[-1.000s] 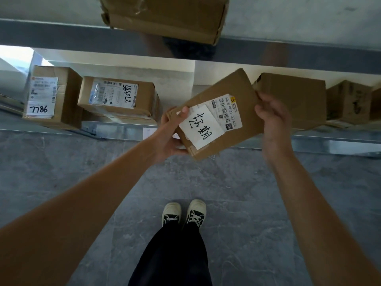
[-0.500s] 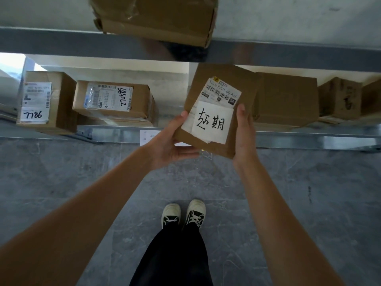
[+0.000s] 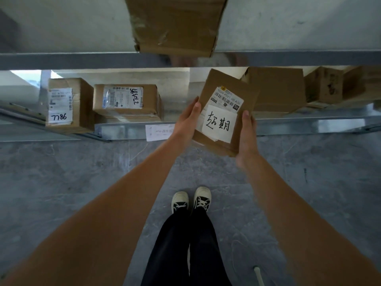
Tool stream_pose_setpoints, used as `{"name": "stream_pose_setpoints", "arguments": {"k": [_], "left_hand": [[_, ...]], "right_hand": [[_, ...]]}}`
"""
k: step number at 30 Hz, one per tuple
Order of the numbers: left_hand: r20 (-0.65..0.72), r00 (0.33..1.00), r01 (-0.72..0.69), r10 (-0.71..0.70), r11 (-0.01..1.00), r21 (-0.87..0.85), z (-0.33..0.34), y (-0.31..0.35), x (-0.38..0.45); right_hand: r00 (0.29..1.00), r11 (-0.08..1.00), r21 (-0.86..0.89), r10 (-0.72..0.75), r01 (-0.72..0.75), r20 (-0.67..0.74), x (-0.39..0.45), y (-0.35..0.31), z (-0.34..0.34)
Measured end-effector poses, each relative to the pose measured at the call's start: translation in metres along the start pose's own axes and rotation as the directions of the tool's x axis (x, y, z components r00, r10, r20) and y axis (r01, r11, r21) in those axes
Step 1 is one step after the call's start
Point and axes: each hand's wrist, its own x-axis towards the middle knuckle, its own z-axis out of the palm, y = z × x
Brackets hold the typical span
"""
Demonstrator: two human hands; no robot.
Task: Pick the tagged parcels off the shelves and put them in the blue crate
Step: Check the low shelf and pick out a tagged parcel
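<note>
Grey marble-look floor [image 3: 68, 178] below, 2 metal shelf levels in front. Flat brown cardboard parcel [image 3: 225, 93] is held up in the air between both hands, in front of the lower metal shelf edge [image 3: 309, 125], tilted slightly clockwise. On its face: printed white barcode label [image 3: 226, 97] up top, and overlapping below it a white square paper tag [image 3: 219, 123] with 2 black handwritten characters. Left hand [image 3: 186, 122] grasps the parcel's left edge, thumb on the face, fingers hidden behind it. Right hand [image 3: 246, 137] clasps the right edge and lower corner, thumb along the side; the other fingers are not visible.

Lower shelf, left: upright brown box with handwritten 7786 label [image 3: 68, 104], beside it a low brown box with taped shipping label [image 3: 125, 100], print too small to read. Plain brown box behind the parcel [image 3: 278, 89], partly covered by it. Small brown boxes at far right [image 3: 329, 85], blurred. Large taped brown box on the upper shelf [image 3: 175, 23], cut off by the frame top. White paper slip on the shelf edge [image 3: 158, 132], unreadable. Black trousers [image 3: 185, 244], 2 black-and-white sneakers [image 3: 191, 199] at bottom.
</note>
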Motion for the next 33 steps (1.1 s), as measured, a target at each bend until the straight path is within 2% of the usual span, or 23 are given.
{"name": "stream_pose_setpoints", "arguments": {"k": [4,10,15,19,25,30,33], "left_hand": [[0.028,0.999,-0.024,0.021,0.992,0.126,0.015,0.038,-0.034],[0.215,0.976,-0.07,0.022,0.974,0.215,0.07,0.065,-0.085],[0.398,0.915,-0.204,0.06,0.921,0.33,0.135,0.085,-0.125],[0.492,0.866,-0.302,0.085,0.874,0.381,0.194,0.116,-0.153],[0.61,0.79,-0.391,0.068,0.822,0.414,0.319,0.171,-0.189],[0.709,0.691,-0.493,0.144,0.811,0.316,0.425,0.211,-0.232],[0.739,0.649,-0.518,0.181,0.817,0.254,0.482,0.231,-0.259]], "right_hand": [[0.996,0.999,0.043,0.028,-0.024,-0.081,-0.04,-0.027,-0.018],[0.977,0.99,0.144,0.035,-0.005,-0.208,-0.101,-0.04,-0.09],[0.939,0.987,0.125,-0.055,0.103,-0.34,-0.132,-0.067,-0.164],[0.91,0.974,0.2,-0.019,0.111,-0.414,-0.153,-0.095,-0.227],[0.862,0.923,0.301,-0.059,0.24,-0.504,-0.199,-0.157,-0.338],[0.8,0.869,0.284,-0.189,0.406,-0.569,-0.244,-0.2,-0.435],[0.758,0.812,0.317,-0.217,0.489,-0.615,-0.272,-0.216,-0.479]]}}
